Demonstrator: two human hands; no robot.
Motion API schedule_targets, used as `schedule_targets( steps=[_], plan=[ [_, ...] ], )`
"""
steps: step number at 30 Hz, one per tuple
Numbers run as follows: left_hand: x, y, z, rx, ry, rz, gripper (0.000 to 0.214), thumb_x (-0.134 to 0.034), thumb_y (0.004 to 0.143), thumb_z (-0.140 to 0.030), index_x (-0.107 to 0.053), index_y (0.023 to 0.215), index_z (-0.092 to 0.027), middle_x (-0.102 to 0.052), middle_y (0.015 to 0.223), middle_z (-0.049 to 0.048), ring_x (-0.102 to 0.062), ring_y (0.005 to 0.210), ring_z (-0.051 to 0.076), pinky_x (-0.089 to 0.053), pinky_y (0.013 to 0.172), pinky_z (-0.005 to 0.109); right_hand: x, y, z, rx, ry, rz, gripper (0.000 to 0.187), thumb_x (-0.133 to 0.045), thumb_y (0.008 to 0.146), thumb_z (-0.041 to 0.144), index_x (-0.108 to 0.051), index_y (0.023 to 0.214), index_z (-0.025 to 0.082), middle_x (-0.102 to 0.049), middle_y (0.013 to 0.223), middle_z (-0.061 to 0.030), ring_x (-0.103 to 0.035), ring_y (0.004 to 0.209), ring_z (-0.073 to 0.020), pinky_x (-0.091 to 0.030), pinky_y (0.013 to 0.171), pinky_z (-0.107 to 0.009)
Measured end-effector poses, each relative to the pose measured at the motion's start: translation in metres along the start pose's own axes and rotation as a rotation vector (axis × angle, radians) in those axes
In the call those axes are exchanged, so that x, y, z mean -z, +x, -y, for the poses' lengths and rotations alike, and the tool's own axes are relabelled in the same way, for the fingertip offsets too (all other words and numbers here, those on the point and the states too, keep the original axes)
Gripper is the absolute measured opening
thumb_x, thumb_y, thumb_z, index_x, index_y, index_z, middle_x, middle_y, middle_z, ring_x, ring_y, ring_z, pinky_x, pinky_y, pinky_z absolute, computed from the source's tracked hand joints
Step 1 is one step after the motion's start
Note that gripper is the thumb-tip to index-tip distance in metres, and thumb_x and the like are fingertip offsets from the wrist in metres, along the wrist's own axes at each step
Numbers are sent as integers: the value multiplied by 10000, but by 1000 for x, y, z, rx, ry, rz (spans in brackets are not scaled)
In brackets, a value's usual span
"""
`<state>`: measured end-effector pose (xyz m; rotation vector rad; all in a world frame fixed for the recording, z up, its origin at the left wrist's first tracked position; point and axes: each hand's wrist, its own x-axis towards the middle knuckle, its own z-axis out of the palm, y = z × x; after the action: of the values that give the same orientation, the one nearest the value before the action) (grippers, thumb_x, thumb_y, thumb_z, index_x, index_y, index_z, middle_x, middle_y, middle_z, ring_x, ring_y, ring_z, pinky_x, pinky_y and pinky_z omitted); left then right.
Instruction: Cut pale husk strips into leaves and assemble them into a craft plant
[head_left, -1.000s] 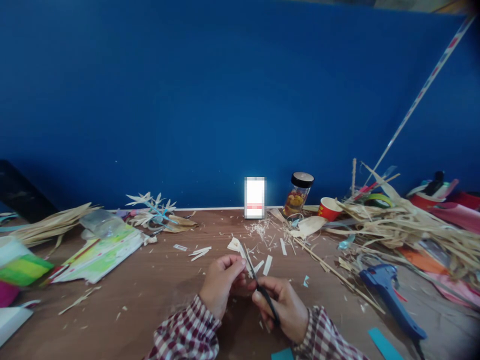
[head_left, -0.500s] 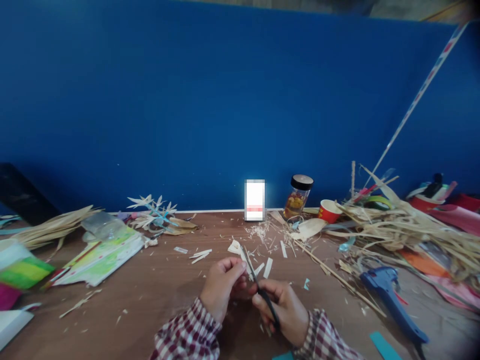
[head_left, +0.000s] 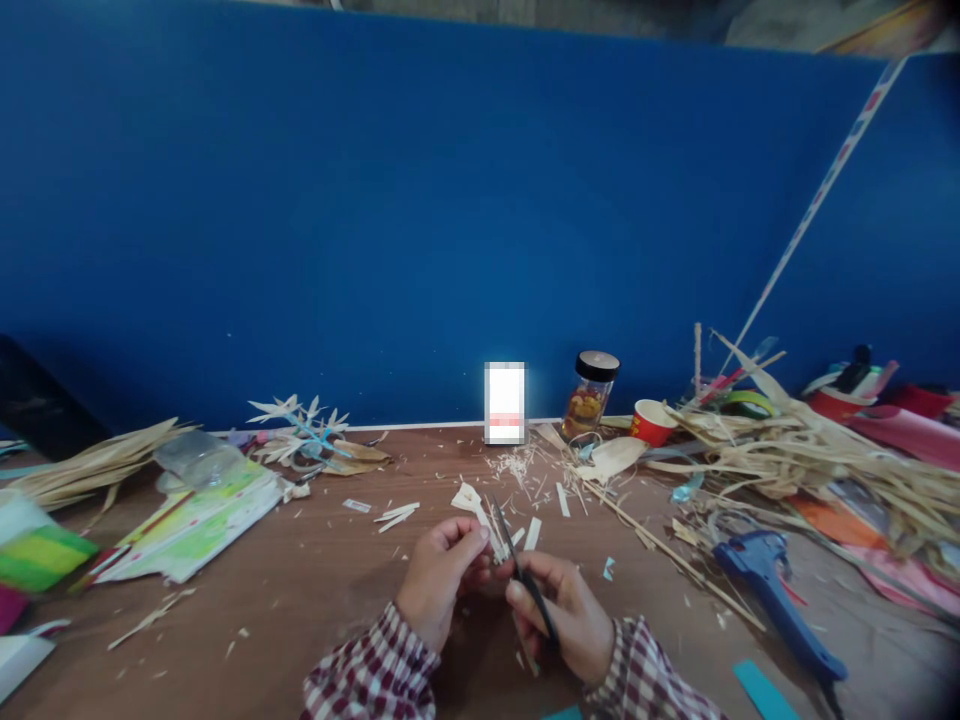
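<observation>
My left hand is closed in a pinch, thumb against forefinger, on a thin pale strip that looks like dried husk. In my right hand is a pair of scissors with dark handles. Their blades point up and away from me, just right of my left fingertips and beside the strip. Whether the blades touch it I cannot tell. Beyond my left fingertips lies a cream husk piece. Cut pale strips are scattered on the brown table.
A blue glue gun lies at right, near a heap of dried husks. Behind stand a black-lidded jar, a red paper cup and a blurred-out white object. Leftward are a painted sheet and husks.
The scissors' blades have shifted slightly right, away from my left fingertips. My left hand keeps its pinch almost in place. The whole view has turned a little.
</observation>
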<state>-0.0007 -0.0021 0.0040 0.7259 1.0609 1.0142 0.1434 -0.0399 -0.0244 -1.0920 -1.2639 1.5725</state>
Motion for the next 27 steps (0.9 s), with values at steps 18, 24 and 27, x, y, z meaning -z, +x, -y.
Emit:
schedule_targets(
  steps=[18,24,27],
  plan=[
    [79,33,-54,-342,787,-243,116,-656,542,-275,-658,615,-185,-600,524,-7,-511,505,138,-369,512,227,4,2,19,136,120,-263,448,-631,636,515,-565,876,144,-492,493,30,-450,414,-85,-397,386,-205],
    [103,48,-63,-380,996,-246,74,-649,543,-222,-693,603,-218,-656,595,25,-557,590,192,-361,595,254,8,4,21,155,161,-333,437,-658,615,493,-575,869,148,-481,479,40,-445,413,-87,-385,391,-210],
    [105,48,-65,-387,1079,-263,108,-619,583,-239,-697,656,-225,-680,674,39,-581,652,212,-372,642,266,9,4,20,169,176,-362,440,-657,625,483,-566,891,145,-496,502,34,-450,418,-86,-381,386,-208]
  ],
)
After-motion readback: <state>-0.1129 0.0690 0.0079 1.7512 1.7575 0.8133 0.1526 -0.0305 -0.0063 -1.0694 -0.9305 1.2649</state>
